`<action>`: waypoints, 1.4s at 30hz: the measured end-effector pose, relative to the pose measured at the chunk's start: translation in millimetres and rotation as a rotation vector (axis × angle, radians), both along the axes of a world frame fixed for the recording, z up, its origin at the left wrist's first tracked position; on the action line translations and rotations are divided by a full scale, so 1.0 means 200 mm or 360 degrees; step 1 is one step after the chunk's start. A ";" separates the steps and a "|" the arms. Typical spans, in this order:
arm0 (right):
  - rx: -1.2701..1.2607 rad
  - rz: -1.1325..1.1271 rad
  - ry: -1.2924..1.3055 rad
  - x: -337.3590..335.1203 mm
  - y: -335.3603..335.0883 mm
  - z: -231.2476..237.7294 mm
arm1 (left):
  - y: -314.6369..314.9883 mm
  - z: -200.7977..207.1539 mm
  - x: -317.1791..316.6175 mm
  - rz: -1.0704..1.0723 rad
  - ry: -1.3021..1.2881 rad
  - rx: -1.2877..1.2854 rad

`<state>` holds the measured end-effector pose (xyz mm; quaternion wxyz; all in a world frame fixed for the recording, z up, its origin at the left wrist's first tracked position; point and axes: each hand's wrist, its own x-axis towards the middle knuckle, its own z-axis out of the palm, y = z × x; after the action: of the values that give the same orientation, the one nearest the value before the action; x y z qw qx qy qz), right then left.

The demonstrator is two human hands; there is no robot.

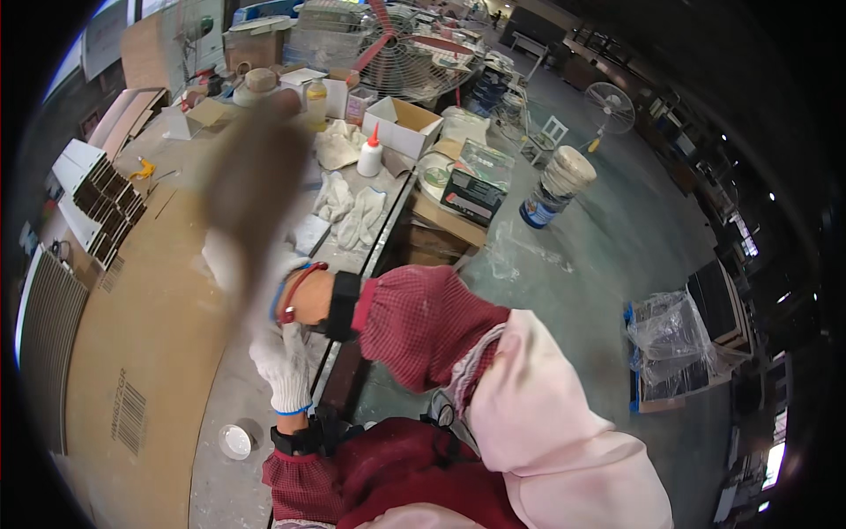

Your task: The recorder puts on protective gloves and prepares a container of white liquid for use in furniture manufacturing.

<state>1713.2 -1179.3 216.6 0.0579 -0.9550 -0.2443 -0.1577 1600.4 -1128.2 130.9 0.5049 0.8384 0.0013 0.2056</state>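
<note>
A long brown piece (256, 176), smeared by motion and close to the camera, rises in front of me; its kind cannot be made out. My right hand (225, 264), in a white knit glove, is at its lower part and appears closed around it, though blur hides the fingers. A red bracelet and a black strap circle that wrist. Just below, my left hand (284, 363) wears a white glove with a blue hem. Its fingers run up behind the right wrist and the piece's lower end, so their grip is hidden. A small white cup (236, 441) stands beside the left wrist.
Cardboard (132, 353) covers the bench's left side, beside stacked white-and-brown strips (92, 207). Spare gloves (348, 207), a red-tipped white bottle (370, 157) and an open carton (401, 123) lie ahead. A large fan (397, 57) stands behind. Buckets (560, 185) occupy the right floor.
</note>
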 end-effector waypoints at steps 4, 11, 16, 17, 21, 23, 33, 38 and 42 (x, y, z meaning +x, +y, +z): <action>0.0164 0.0118 0.0061 -0.10 -0.03 0.14 | 0.00 0.01 0.01 0.0024 -0.0290 -0.0046; -0.0133 0.0704 0.0377 -0.06 -0.18 0.36 | -0.04 0.14 -0.02 -0.0145 0.0131 -0.0473; -0.0212 0.0390 0.0393 -0.11 -0.14 0.33 | -0.03 0.08 0.00 -0.0095 -0.0137 -0.0285; -0.0199 0.0237 0.0322 -0.13 -0.11 0.33 | -0.03 0.06 0.01 -0.0086 -0.0142 -0.0275; -0.0060 0.0450 0.0270 -0.08 -0.19 0.27 | -0.01 0.06 0.01 -0.0022 -0.0032 -0.0250; -0.0013 0.0584 0.0244 -0.08 -0.23 0.26 | -0.03 0.08 0.00 -0.0028 0.0192 -0.0274; -0.0191 0.0308 0.0261 -0.18 -0.13 0.30 | -0.03 0.10 -0.02 -0.0124 0.0052 -0.0492; -0.0324 0.0399 0.0244 -0.13 -0.16 0.33 | -0.03 0.09 -0.01 -0.0104 0.0058 -0.0398; -0.0341 0.0624 0.0321 -0.10 -0.20 0.32 | -0.02 0.08 -0.01 -0.0058 0.0136 -0.0296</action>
<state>1693.6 -1218.3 281.0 0.0099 -0.9009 -0.4333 -0.0206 1599.0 -1133.2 146.0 0.5836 0.7958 0.0268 0.1594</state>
